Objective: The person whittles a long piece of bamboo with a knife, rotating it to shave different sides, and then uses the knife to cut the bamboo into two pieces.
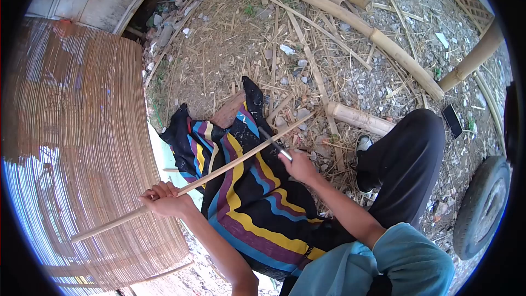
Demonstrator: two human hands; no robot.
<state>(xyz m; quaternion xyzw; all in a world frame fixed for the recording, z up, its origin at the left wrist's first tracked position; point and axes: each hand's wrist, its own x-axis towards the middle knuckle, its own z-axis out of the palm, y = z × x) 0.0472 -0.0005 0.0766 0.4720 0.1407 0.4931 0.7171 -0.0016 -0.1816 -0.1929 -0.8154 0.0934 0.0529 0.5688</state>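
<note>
My left hand (164,198) grips a long thin bamboo strip (219,171) that runs from lower left up to the right. My right hand (298,165) holds a knife (274,143) whose blade rests against the strip near its upper part. Under both hands a striped cloth (257,208) in black, blue, yellow and purple lies over my lap. My right leg in dark trousers (408,164) bends to the right.
A woven bamboo mat (76,148) fills the left side. Thick bamboo poles (356,22) and a short cut piece (359,118) lie on stony ground strewn with shavings. A black phone (452,120) lies at right, near a tyre (482,208).
</note>
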